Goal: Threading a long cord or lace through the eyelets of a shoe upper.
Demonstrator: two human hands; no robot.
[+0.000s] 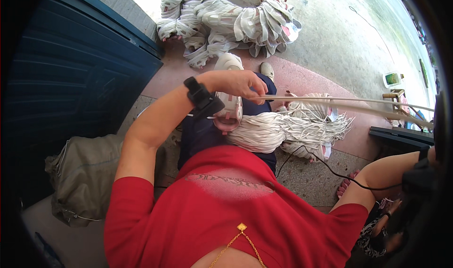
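Note:
My left hand (244,85) is closed, its fingertips pinched on a white shoelace (321,99). Two strands of the lace run taut from there to the right rim of the head view. Only a sliver of my right hand (432,155) shows, past the wrist, in the dark rim by the far ends of the strands; its fingers are hidden. Below my left hand, a white and pink shoe upper (229,108) rests across my lap. Beside it lies a thick bundle of white laces (258,132), spread over more pale shoe parts to the right.
A heap of strung white shoe uppers (245,15) lies on the floor ahead. At left stand a dark blue door (85,65) and a grey-green sack (87,173). A black cable (325,164) runs to my right arm. Farther right are a small stool (398,98) and another person (382,230).

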